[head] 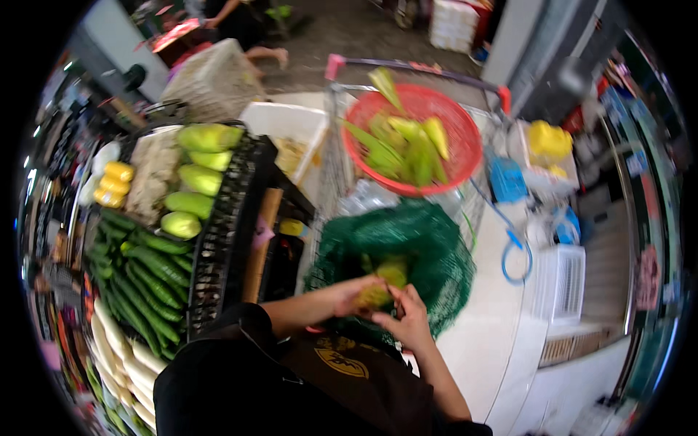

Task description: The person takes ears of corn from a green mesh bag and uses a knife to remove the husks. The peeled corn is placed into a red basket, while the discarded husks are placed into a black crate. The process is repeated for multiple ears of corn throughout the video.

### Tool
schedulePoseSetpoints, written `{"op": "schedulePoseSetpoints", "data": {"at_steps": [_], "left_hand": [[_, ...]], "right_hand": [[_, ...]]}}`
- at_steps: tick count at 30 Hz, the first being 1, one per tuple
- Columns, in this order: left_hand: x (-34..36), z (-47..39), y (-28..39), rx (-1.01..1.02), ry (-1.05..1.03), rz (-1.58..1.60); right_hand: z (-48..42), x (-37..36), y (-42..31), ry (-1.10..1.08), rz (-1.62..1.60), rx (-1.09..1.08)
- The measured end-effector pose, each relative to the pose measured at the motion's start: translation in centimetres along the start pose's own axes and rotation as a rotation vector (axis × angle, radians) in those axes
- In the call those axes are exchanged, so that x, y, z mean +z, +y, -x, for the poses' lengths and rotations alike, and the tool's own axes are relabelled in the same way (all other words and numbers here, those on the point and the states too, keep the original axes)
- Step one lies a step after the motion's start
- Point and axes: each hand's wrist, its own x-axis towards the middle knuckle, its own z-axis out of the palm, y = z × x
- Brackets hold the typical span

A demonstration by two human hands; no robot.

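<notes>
A yellow-green vegetable (375,297), blurred, perhaps an ear of corn, is gripped in my left hand (354,297) at the lower middle. My right hand (406,319) is at its right side with bent fingers; whether it grips the vegetable is unclear. Both hands are over the near part of a green mesh bag (447,256) that lies open below them. Something yellow-green and blurred (393,272) shows just beyond my fingers. Farther out, a red plastic basket (466,136) holds green husks (376,150) and a few yellow-green pieces. It rests on a metal cart (327,136).
Left stands a black crate (218,245) near cucumbers (155,267), white radishes (114,349) and pale green husked ears (202,180). A white foam box (283,117) is beyond it. On the right are a blue hose (504,261) and a white plastic basket (567,286). A person (234,22) is at the upper left.
</notes>
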Motion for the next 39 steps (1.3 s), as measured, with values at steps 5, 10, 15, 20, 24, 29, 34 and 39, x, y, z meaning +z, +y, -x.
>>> {"op": "schedulePoseSetpoints", "data": {"at_steps": [5, 10, 15, 20, 24, 29, 34, 39], "left_hand": [[2.7, 3.0, -0.1, 0.005, -0.230, 0.374], [5.1, 5.7, 1.0, 0.277, -0.418, 0.486], [5.3, 11.3, 3.3, 0.284, -0.529, 0.025], [2.9, 16.0, 10.1, 1.210, 0.018, -0.874], [4.4, 15.1, 13.3, 0.976, -0.595, -0.628], [8.1, 13.3, 10.7, 0.618, -1.033, -0.227], [5.0, 12.7, 11.6, 0.868, -0.408, -0.297], [3.7, 11.9, 12.0, 0.921, -0.174, -0.370]], "right_hand": [[-2.2, 2.6, -3.0, 0.195, 0.179, -0.326], [-5.9, 2.5, -6.9, 0.151, 0.303, -0.599], [-9.7, -1.0, -12.1, 0.111, 0.369, -0.544], [-12.1, -5.0, -18.6, -0.035, -0.279, -0.534], [-14.8, -2.9, -23.4, -0.293, -0.428, -0.426], [-17.3, -2.7, -21.8, -0.277, -0.419, -0.332], [-14.8, -5.8, -18.4, 0.380, 0.314, -0.470], [-10.2, -3.9, -16.3, 0.153, 1.139, -0.742]]}}
